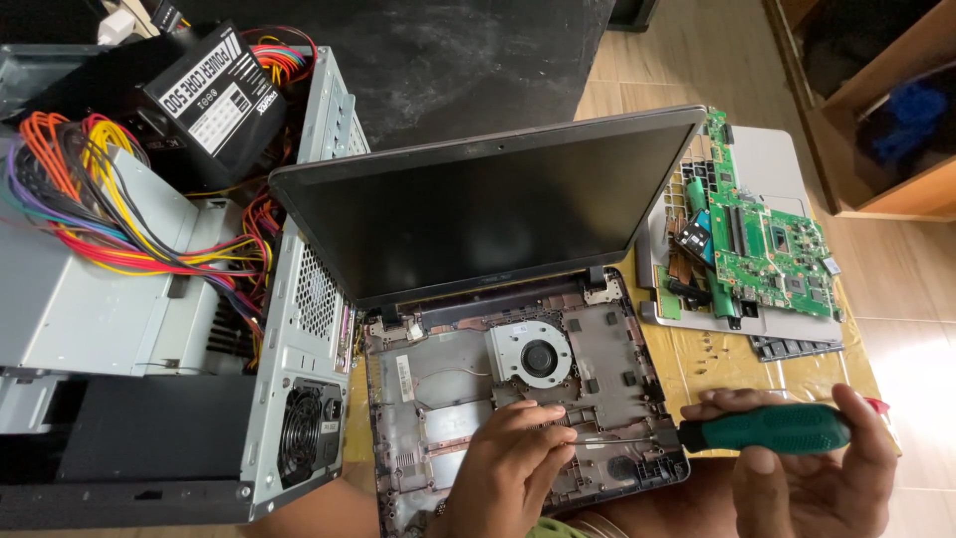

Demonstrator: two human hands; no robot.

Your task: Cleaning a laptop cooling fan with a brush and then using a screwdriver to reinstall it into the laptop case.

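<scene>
At six o'clock, right hand (812, 463) grasps screwdriver (762, 429); left hand (508, 463) pinches its shaft inside laptop base (607, 344), seemingly undoing a screw; steady alignment needed.

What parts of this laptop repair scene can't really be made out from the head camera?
- Screwdriver tip: hidden behind the left hand fingers, so the screw is unseen.
- Laptop base front edge: covered by both hands and cut off by the bottom edge.
- Right hand: partly cut off at the bottom.
- Green circuit board: chips too small to tell.
- Computer case: cut off at the left.
</scene>
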